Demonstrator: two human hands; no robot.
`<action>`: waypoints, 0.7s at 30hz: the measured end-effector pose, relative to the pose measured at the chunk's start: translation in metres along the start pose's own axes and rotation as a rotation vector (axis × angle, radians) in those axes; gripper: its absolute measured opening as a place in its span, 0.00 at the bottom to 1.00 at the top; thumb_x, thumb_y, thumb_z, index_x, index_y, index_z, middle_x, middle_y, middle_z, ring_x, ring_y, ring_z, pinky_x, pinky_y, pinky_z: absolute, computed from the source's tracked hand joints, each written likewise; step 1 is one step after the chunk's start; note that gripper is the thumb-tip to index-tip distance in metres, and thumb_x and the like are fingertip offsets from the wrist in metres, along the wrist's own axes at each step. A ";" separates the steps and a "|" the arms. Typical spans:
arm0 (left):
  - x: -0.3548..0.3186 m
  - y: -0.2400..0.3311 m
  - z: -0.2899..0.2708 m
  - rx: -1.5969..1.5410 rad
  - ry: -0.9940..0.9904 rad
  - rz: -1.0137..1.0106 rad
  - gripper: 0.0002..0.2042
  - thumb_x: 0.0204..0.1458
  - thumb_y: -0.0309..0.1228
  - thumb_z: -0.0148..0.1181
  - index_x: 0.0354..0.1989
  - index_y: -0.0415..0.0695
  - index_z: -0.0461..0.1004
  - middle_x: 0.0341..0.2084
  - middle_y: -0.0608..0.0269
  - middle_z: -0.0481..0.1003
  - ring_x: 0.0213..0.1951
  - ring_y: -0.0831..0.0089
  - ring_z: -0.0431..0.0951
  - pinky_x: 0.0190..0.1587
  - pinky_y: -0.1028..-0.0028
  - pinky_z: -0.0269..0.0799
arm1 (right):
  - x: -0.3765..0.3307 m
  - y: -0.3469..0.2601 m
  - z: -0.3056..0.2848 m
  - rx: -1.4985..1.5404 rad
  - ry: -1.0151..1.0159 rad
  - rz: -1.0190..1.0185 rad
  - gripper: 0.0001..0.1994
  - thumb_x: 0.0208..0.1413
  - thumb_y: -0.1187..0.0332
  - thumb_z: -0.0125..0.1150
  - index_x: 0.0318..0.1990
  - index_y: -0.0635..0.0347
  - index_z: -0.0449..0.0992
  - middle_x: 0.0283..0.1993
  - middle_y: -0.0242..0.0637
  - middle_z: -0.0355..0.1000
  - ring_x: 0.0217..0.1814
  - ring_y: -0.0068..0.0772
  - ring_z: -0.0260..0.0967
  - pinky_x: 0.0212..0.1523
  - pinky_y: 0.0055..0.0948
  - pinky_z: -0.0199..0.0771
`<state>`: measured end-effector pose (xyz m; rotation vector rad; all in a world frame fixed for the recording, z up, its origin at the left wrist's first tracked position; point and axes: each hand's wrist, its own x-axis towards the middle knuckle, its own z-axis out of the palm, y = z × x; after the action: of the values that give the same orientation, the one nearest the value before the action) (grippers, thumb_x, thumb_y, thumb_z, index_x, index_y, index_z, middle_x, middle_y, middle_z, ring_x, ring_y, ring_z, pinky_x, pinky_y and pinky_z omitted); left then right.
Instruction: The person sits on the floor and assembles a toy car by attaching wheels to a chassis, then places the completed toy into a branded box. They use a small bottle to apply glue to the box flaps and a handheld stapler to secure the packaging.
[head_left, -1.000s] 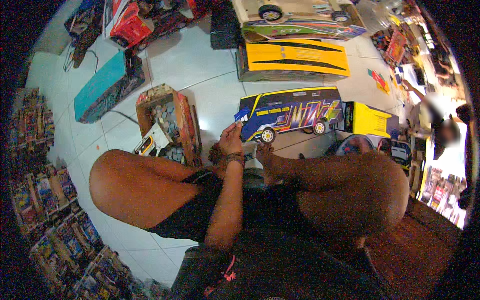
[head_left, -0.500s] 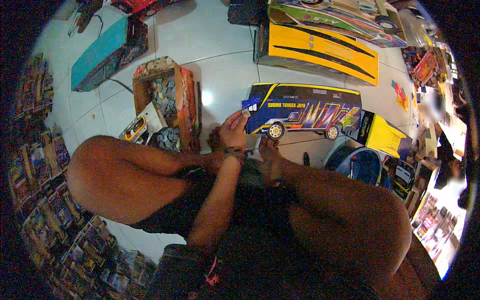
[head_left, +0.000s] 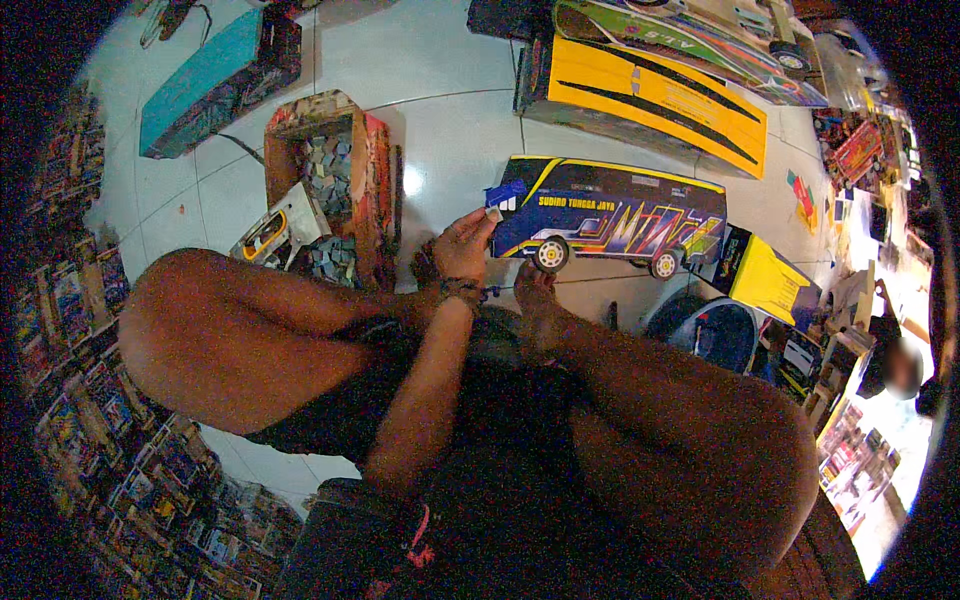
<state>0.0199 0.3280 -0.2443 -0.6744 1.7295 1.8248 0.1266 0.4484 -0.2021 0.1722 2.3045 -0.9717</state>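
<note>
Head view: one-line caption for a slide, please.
Seated on a tiled floor, a hand holds a small blue piece at a model bus.

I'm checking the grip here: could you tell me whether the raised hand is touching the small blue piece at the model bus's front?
Touching: the head view shows the hand pinching the small blue piece between fingertips, beside the model bus.

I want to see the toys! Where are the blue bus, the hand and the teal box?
blue bus [head_left: 620,215], head view, its side panel.
hand [head_left: 462,248], head view, back of the hand.
teal box [head_left: 205,85], head view, its top face.
</note>
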 end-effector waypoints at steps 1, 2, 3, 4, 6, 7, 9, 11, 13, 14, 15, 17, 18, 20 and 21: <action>0.003 -0.002 -0.001 -0.018 -0.017 0.002 0.24 0.51 0.41 0.68 0.49 0.35 0.76 0.41 0.57 0.80 0.42 0.71 0.79 0.47 0.74 0.74 | -0.002 -0.001 -0.002 -0.010 0.000 0.002 0.20 0.64 0.56 0.49 0.57 0.60 0.64 0.46 0.47 0.73 0.49 0.48 0.70 0.50 0.47 0.68; 0.006 -0.004 -0.001 -0.011 -0.023 -0.003 0.24 0.51 0.41 0.68 0.50 0.35 0.76 0.41 0.57 0.79 0.42 0.71 0.79 0.47 0.73 0.74 | -0.007 -0.001 -0.006 -0.009 0.007 0.008 0.20 0.64 0.56 0.48 0.57 0.60 0.64 0.46 0.47 0.73 0.49 0.48 0.70 0.50 0.47 0.68; 0.008 -0.005 -0.002 -0.012 -0.034 -0.005 0.24 0.51 0.41 0.68 0.50 0.35 0.75 0.42 0.57 0.79 0.42 0.71 0.79 0.47 0.73 0.74 | -0.011 -0.002 -0.008 -0.002 0.012 0.017 0.21 0.64 0.56 0.48 0.57 0.60 0.64 0.46 0.48 0.73 0.48 0.49 0.70 0.49 0.47 0.68; 0.010 -0.007 -0.002 0.004 -0.033 -0.050 0.24 0.51 0.41 0.68 0.50 0.35 0.75 0.42 0.57 0.79 0.42 0.70 0.79 0.48 0.73 0.73 | -0.016 -0.001 -0.012 0.002 0.021 0.029 0.21 0.64 0.56 0.48 0.57 0.60 0.64 0.46 0.48 0.73 0.48 0.49 0.70 0.49 0.47 0.68; 0.011 -0.008 -0.003 -0.018 -0.033 -0.004 0.23 0.51 0.40 0.68 0.50 0.35 0.76 0.42 0.57 0.79 0.42 0.71 0.79 0.48 0.73 0.73 | -0.027 0.002 -0.020 0.019 0.037 0.054 0.21 0.64 0.56 0.48 0.57 0.61 0.63 0.46 0.48 0.73 0.48 0.50 0.70 0.49 0.48 0.68; 0.010 -0.007 -0.003 -0.006 -0.025 -0.036 0.23 0.51 0.40 0.68 0.50 0.36 0.76 0.41 0.57 0.79 0.42 0.71 0.79 0.48 0.73 0.73 | -0.033 0.004 -0.023 0.032 0.050 0.066 0.21 0.65 0.56 0.48 0.57 0.61 0.63 0.46 0.49 0.73 0.48 0.50 0.70 0.49 0.48 0.68; 0.006 -0.004 -0.003 0.111 0.004 0.080 0.23 0.51 0.39 0.68 0.49 0.35 0.76 0.41 0.57 0.79 0.42 0.70 0.79 0.48 0.73 0.73 | -0.045 0.012 -0.030 0.056 0.072 0.098 0.21 0.65 0.55 0.48 0.57 0.61 0.63 0.45 0.49 0.73 0.47 0.51 0.71 0.48 0.48 0.69; 0.001 0.000 -0.001 0.114 0.012 0.099 0.23 0.51 0.40 0.68 0.49 0.35 0.76 0.41 0.56 0.80 0.42 0.70 0.79 0.49 0.72 0.73 | -0.059 0.023 -0.036 0.075 0.101 0.138 0.21 0.65 0.55 0.48 0.57 0.61 0.63 0.45 0.50 0.73 0.47 0.52 0.71 0.48 0.48 0.69; -0.001 0.004 0.001 0.024 -0.004 0.042 0.23 0.50 0.40 0.68 0.49 0.35 0.76 0.41 0.57 0.80 0.42 0.69 0.79 0.50 0.72 0.73 | -0.075 0.037 -0.042 0.095 0.137 0.182 0.22 0.65 0.55 0.48 0.58 0.61 0.63 0.45 0.50 0.73 0.47 0.52 0.71 0.47 0.48 0.69; 0.000 0.005 0.002 -0.025 -0.023 0.011 0.23 0.50 0.40 0.69 0.49 0.36 0.76 0.42 0.57 0.80 0.43 0.68 0.79 0.50 0.71 0.72 | -0.075 0.042 -0.040 0.105 0.144 0.200 0.22 0.65 0.55 0.47 0.58 0.61 0.63 0.45 0.51 0.73 0.46 0.53 0.71 0.47 0.49 0.69; 0.000 0.005 0.001 0.042 0.002 0.035 0.22 0.50 0.40 0.69 0.49 0.37 0.76 0.41 0.57 0.80 0.42 0.68 0.79 0.48 0.70 0.73 | -0.083 0.049 -0.040 0.118 0.161 0.226 0.22 0.65 0.55 0.47 0.58 0.61 0.63 0.44 0.51 0.73 0.46 0.53 0.71 0.47 0.49 0.69; 0.004 0.002 -0.001 0.126 -0.013 0.064 0.22 0.50 0.40 0.68 0.48 0.36 0.76 0.41 0.58 0.80 0.42 0.69 0.79 0.47 0.71 0.73 | -0.096 0.064 -0.042 0.142 0.208 0.277 0.22 0.65 0.55 0.47 0.58 0.62 0.62 0.44 0.51 0.73 0.46 0.54 0.71 0.47 0.49 0.70; 0.007 -0.001 -0.003 0.167 -0.006 0.074 0.22 0.51 0.40 0.68 0.48 0.36 0.76 0.41 0.59 0.80 0.42 0.69 0.79 0.47 0.71 0.73 | -0.100 0.071 -0.040 0.156 0.228 0.302 0.22 0.65 0.55 0.47 0.58 0.62 0.62 0.44 0.52 0.73 0.46 0.54 0.71 0.46 0.49 0.70; 0.012 -0.010 -0.007 0.123 -0.017 0.072 0.21 0.52 0.42 0.66 0.49 0.39 0.77 0.40 0.63 0.80 0.42 0.69 0.78 0.49 0.72 0.72 | -0.110 0.085 -0.033 0.190 0.282 0.352 0.22 0.65 0.54 0.47 0.58 0.62 0.62 0.44 0.52 0.74 0.45 0.55 0.72 0.46 0.49 0.70; 0.016 -0.014 -0.012 0.152 -0.053 0.087 0.21 0.52 0.41 0.66 0.49 0.40 0.77 0.40 0.63 0.79 0.43 0.69 0.78 0.49 0.72 0.72 | -0.111 0.092 -0.026 0.206 0.303 0.379 0.23 0.65 0.54 0.47 0.58 0.62 0.62 0.44 0.53 0.74 0.45 0.55 0.72 0.46 0.50 0.70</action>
<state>0.0176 0.3174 -0.2662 -0.4927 1.8663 1.7298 0.2335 0.5452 -0.1775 0.8617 2.3085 -1.0336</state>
